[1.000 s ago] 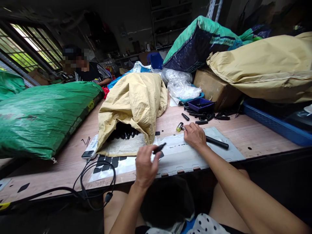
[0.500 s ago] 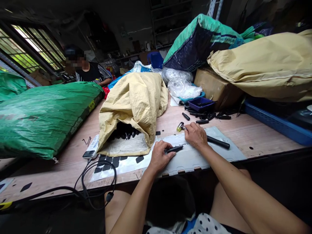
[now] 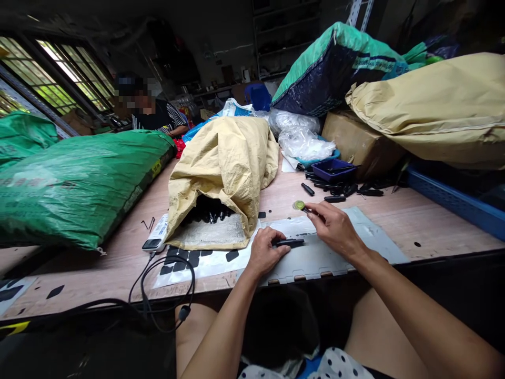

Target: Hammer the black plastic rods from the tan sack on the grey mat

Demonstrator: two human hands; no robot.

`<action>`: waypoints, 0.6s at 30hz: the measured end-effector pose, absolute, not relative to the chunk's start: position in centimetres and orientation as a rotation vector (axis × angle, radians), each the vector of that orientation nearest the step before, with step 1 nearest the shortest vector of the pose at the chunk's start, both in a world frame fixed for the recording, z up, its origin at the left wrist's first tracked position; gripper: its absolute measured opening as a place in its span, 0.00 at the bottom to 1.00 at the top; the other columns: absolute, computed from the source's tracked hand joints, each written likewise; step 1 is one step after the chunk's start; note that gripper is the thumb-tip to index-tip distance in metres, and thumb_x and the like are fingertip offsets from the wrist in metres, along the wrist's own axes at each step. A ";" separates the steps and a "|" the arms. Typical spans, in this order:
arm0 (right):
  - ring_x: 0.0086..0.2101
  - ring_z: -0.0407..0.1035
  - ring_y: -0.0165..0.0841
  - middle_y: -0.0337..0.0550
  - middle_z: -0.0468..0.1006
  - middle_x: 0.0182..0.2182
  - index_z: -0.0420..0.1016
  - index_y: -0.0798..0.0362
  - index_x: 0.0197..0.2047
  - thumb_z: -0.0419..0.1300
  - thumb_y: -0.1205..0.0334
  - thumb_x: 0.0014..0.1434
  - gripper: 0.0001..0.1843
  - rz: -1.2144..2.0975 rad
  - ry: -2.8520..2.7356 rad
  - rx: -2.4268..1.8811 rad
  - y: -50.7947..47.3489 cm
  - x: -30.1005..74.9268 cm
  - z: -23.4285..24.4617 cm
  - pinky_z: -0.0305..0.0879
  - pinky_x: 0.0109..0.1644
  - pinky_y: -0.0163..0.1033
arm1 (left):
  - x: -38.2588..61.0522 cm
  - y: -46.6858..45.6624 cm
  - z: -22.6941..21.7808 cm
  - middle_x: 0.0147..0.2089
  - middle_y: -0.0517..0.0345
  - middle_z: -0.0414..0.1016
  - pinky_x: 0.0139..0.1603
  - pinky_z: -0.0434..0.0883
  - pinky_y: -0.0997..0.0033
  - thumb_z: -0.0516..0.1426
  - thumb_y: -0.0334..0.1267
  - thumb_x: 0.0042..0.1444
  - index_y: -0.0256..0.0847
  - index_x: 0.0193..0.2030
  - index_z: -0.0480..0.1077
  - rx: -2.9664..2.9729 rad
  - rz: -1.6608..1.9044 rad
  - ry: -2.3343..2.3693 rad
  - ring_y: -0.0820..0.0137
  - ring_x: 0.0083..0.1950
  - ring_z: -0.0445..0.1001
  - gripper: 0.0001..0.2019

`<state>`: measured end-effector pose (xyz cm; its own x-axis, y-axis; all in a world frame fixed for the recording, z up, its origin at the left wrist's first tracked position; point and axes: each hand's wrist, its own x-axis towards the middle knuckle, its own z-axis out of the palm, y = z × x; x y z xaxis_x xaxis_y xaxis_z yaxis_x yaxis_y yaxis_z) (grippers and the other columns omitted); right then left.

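My left hand (image 3: 267, 247) is closed around a slim black handle-like piece (image 3: 292, 242), pressing it down on the light grey board (image 3: 355, 247). The piece points right, toward my other hand. My right hand (image 3: 331, 226) grips a small hammer (image 3: 299, 205) close to its head. The yellow-green face of the hammer shows beyond my fingertips, tilted up. Its handle is hidden behind my hand and forearm. The hammer head is above the board's far edge, apart from the black piece.
Several black handles (image 3: 334, 199) lie beyond the board, near a purple tray (image 3: 333, 169). An opened cream sack (image 3: 224, 158) holds black pieces. A white device (image 3: 155, 237) with a cable stands left. A green sack (image 3: 79, 184) and blue basket (image 3: 453, 197) flank the table. Another person (image 3: 153, 118) sits behind.
My right hand has turned the hammer, so its face now points up and its handle no longer shows. My left hand keeps the black piece on the board. The view has shifted slightly.
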<state>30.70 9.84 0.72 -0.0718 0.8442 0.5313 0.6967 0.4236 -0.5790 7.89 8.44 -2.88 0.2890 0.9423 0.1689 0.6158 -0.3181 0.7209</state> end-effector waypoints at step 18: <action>0.41 0.75 0.35 0.42 0.79 0.39 0.76 0.44 0.58 0.52 0.66 0.69 0.19 0.322 -2.062 -1.211 3.9 27.7 -0.6 0.72 0.47 0.39 | 8.1 8.5 -2.9 0.39 0.60 0.75 0.49 0.64 0.64 0.68 0.36 0.52 0.45 0.37 0.78 2.003 0.811 1.402 0.64 0.46 0.69 0.06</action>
<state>27.69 3.90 -0.58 -0.3058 0.8379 0.4521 0.6600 0.5288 -0.5336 8.05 8.53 -2.94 0.2705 0.9494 0.1598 0.6118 -0.2976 0.7329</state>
